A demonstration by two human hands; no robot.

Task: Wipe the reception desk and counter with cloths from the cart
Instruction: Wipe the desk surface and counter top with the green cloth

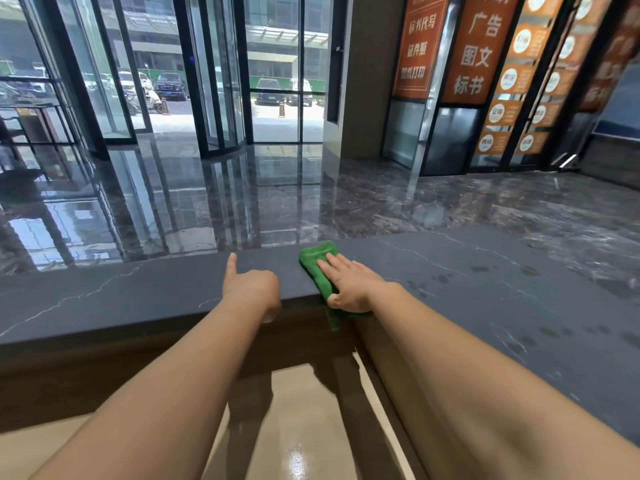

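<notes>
Head view, reception counter seen from the staff side. I read the frame as follows.

Cloth [317, 258]: a green, nappy-textured rag, folded into a narrow strip. It lies across the dark counter [138, 296] from near its far edge to its near edge, and its lower end hangs over that near edge and down the brown front panel. The far end is rounded and bare; the middle is covered by the hand.

Right hand [349, 285]: palm down on the cloth, fingers straight and laid close together, pressing it flat against the stone. The thumb lies along the cloth's side at the counter's near edge. Nothing is pinched.

Left hand [252, 289]: just beside the cloth, apart from it, resting on the counter. Most fingers are clenched on nothing, while one digit is stretched forward onto the surface. A fingertip shows below the near edge; I cannot tell whether it hooks the lip or merely overhangs it.

Counter: dark grey stone with thin pale veins; darker blotches [526, 271] dot its right-hand part.

Below the arms, a glossy beige desk surface [304, 403]. Beyond the counter, polished marble floor [311, 202], glass doors [221, 71] and orange posters [474, 46].
</notes>
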